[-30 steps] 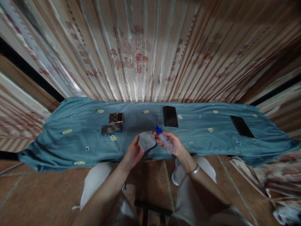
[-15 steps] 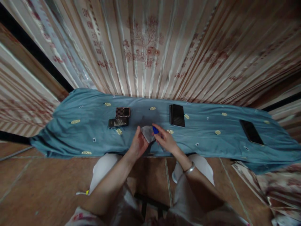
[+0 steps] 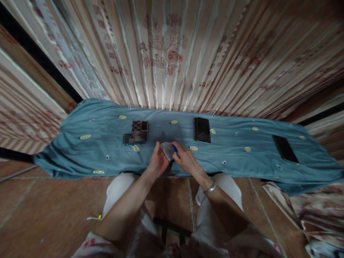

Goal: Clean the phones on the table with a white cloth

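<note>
Over the teal cloth-covered table [image 3: 80, 150], the left hand [image 3: 157, 163] pinches a small grey cloth [image 3: 167, 149] against the blue-capped spray bottle [image 3: 175, 149] gripped in the right hand [image 3: 188, 161], just beside it.

Four phones on blue cloth [image 3: 94, 150]; striped curtain [image 3: 166, 53] behind.

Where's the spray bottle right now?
Head view, centre: the spray bottle is in the right hand, blue cap against the cloth held by the left hand.
</note>
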Tool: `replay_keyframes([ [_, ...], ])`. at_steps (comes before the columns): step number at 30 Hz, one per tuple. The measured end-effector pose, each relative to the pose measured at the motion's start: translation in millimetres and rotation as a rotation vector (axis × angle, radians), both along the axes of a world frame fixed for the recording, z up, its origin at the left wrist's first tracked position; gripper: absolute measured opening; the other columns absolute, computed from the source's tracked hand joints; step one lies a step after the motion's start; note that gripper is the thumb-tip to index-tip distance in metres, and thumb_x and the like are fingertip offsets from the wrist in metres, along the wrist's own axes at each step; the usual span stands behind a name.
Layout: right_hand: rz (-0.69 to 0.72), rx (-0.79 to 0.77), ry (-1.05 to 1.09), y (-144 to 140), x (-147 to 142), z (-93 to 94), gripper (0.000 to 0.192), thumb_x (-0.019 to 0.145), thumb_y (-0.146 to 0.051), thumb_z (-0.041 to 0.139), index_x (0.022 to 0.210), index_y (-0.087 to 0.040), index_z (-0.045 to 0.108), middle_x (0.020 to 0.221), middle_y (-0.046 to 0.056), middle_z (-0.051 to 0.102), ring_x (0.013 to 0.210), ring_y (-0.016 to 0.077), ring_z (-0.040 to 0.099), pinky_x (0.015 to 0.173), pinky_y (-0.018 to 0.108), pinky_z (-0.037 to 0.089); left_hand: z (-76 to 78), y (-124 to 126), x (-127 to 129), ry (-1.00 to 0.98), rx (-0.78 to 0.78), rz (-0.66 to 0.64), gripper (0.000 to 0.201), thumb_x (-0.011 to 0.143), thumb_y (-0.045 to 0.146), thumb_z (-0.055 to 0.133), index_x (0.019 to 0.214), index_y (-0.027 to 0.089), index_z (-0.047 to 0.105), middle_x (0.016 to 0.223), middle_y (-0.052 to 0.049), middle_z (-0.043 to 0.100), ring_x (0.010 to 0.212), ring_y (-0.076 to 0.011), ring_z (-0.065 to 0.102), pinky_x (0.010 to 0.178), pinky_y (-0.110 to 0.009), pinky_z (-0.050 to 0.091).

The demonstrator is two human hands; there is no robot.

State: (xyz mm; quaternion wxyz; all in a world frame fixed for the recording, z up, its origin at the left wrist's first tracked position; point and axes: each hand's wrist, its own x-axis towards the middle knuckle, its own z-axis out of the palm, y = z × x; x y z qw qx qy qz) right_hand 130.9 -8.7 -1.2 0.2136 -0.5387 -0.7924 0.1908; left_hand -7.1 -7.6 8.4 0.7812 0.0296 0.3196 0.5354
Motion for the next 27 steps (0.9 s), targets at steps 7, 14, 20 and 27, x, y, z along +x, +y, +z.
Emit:
replay_keyframes([
  [7, -0.021, 0.03, -0.079, 0.0, -1.4, 0.3, 0.045, 0.089, -0.018, 0.041, 0.134, -0.016, 0.044, 0.116, 0.013, 0.066, 0.103, 0.0249, 0.066, 0.088, 0.035, 0.05, 1.2, -1.2, 0.5, -0.02, -0.012, -0.003, 0.048, 0.096, 0.045, 0.035, 0.084, 0.014, 0.069, 0.083, -0.007, 0.07, 0.082, -0.0157, 0.065, 0.091, -0.03, 0.047],
  [14, -0.031, 0.027, -0.115, -0.4, -2.4, 1.9, 0.043, 0.09, -0.018, 0.042, 0.132, -0.017, 0.046, 0.113, 0.012, 0.068, 0.101, 0.0235, 0.066, 0.085, 0.032, 0.05, -0.7, -2.5, 0.2, -0.011, -0.004, -0.014, 0.045, 0.093, 0.048, 0.041, 0.085, 0.014, 0.069, 0.086, -0.007, 0.07, 0.086, -0.0164, 0.065, 0.091, -0.029, 0.046],
  [20, -0.034, 0.029, -0.12, 0.2, -2.7, 0.1, 0.043, 0.09, -0.019, 0.042, 0.132, -0.017, 0.047, 0.113, 0.013, 0.068, 0.098, 0.0243, 0.067, 0.084, 0.033, 0.051, -0.1, -3.4, -0.2, -0.029, -0.002, -0.026, 0.047, 0.095, 0.048, 0.038, 0.086, 0.014, 0.069, 0.086, -0.008, 0.07, 0.089, -0.0178, 0.065, 0.093, -0.032, 0.046],
  [27, -0.054, 0.045, -0.094, 1.1, -4.3, -1.4, 0.045, 0.088, -0.018, 0.044, 0.133, -0.016, 0.047, 0.113, 0.014, 0.068, 0.1, 0.0255, 0.067, 0.086, 0.035, 0.052, 4.3, -4.1, 0.8, -0.028, -0.002, -0.034, 0.05, 0.096, 0.047, 0.034, 0.086, 0.013, 0.069, 0.085, -0.008, 0.07, 0.091, -0.0196, 0.065, 0.093, -0.034, 0.047],
])
